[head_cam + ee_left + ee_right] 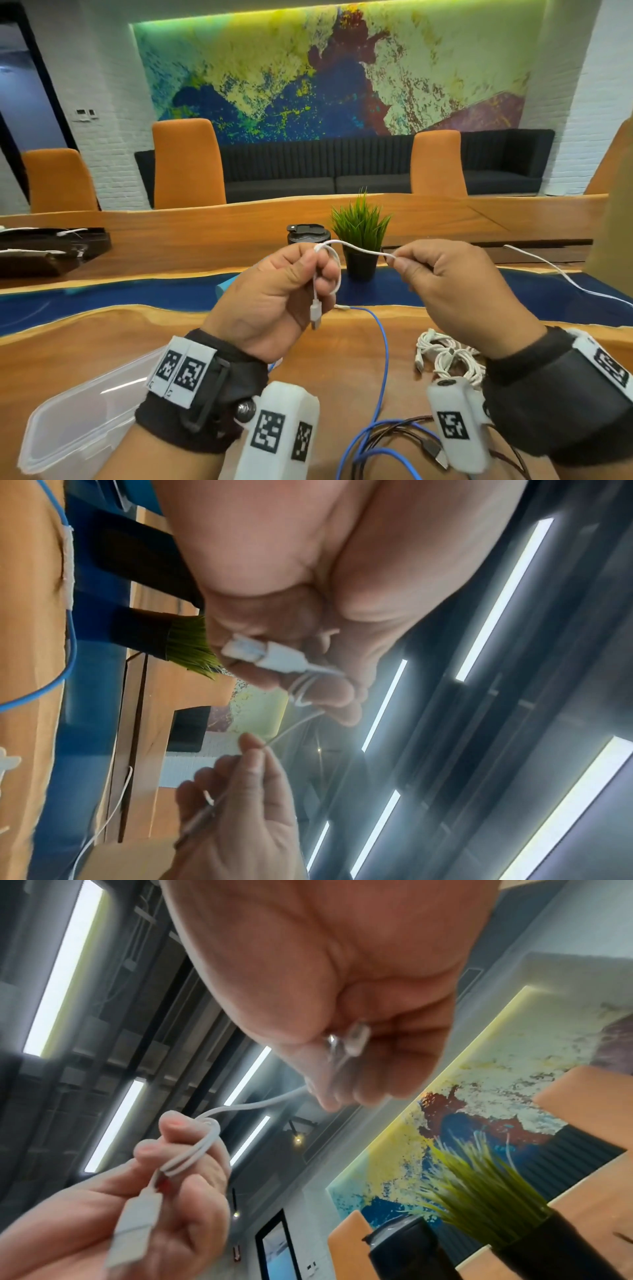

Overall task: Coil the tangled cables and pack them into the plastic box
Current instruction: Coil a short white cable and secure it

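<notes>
A thin white cable (pixel 356 248) stretches between both raised hands above the wooden table (pixel 102 342). My left hand (pixel 308 274) grips a small loop of it wound round the fingers, and the USB plug (pixel 315 313) hangs below the palm. My right hand (pixel 399 260) pinches the cable a short way along; the rest trails right over the table. The left wrist view shows the plug (pixel 260 653) against the fingers. The loop (pixel 205 1148) shows in the right wrist view. A clear plastic box (pixel 78 418) stands open at the lower left.
A blue cable (pixel 385 359) runs down the table's middle. A bundle of white cables (pixel 445 356) lies under my right wrist, and dark cables (pixel 404 428) tangle at the near edge. A potted plant (pixel 359 236) and a black cup (pixel 308 234) stand behind my hands.
</notes>
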`<state>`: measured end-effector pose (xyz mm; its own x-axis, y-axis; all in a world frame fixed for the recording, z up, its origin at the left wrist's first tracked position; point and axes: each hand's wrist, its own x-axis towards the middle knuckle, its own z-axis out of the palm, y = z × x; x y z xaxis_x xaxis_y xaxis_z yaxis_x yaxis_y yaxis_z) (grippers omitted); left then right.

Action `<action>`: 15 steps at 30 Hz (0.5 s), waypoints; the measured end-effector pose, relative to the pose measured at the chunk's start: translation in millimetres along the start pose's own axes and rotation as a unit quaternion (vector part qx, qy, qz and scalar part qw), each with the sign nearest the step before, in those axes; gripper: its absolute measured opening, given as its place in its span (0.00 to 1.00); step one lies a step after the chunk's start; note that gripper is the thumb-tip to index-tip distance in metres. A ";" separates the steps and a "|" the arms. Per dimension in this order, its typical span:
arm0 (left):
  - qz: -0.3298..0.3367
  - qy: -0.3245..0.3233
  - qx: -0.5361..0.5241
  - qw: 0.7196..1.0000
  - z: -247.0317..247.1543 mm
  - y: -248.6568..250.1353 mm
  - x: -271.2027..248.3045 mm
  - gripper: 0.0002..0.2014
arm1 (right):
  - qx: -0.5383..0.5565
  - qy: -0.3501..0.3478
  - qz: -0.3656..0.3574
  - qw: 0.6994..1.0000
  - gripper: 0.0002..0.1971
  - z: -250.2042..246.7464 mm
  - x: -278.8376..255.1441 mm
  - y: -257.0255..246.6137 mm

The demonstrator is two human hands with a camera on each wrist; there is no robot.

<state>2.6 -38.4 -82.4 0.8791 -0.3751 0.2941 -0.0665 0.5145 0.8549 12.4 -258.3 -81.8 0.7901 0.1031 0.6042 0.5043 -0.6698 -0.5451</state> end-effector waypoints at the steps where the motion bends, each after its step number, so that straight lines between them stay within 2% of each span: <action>1: 0.011 0.027 -0.012 1.000 0.2 -0.9 1.6 0.08 | -0.025 -0.026 0.012 0.999 0.08 0.8 -0.7 1.1; 3: 0.026 0.078 -0.017 0.996 0.7 -3.7 4.2 0.10 | -0.068 -0.083 0.034 0.994 0.08 3.0 -2.7 -0.8; 5: 0.034 0.103 -0.009 0.994 1.1 -6.9 5.9 0.10 | -0.065 -0.126 0.056 0.988 0.08 4.8 -4.8 -4.6; 7: 0.032 0.099 -0.006 0.995 2.5 -9.0 5.5 0.10 | -0.002 -0.119 0.064 0.991 0.07 6.1 -5.6 -8.1; 8: 0.026 0.087 -0.005 0.996 3.6 -10.2 5.1 0.10 | 0.067 -0.100 0.073 0.990 0.07 7.4 -5.6 -9.9; 9: 0.016 0.071 -0.003 0.997 5.6 -11.3 4.3 0.10 | 0.155 -0.089 0.090 0.980 0.07 8.7 -5.9 -12.7; 11: -0.005 0.043 0.001 0.999 9.5 -14.3 2.7 0.09 | 0.311 -0.112 0.126 0.935 0.09 10.7 -7.8 -19.7; 13: -0.014 0.024 -0.008 1.000 12.6 -16.7 1.7 0.09 | 0.390 -0.161 0.127 0.898 0.10 12.5 -10.3 -23.6; 15: -0.018 0.017 -0.014 1.000 12.5 -17.2 1.2 0.09 | 0.419 -0.177 0.120 0.883 0.12 14.0 -11.0 -24.4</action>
<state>-1.2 -57.3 -91.3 0.8960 -0.3678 0.2490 -0.0217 0.5236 0.8517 -3.7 -232.8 -83.4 0.8936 0.3547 0.2752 0.2722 0.0595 -0.9604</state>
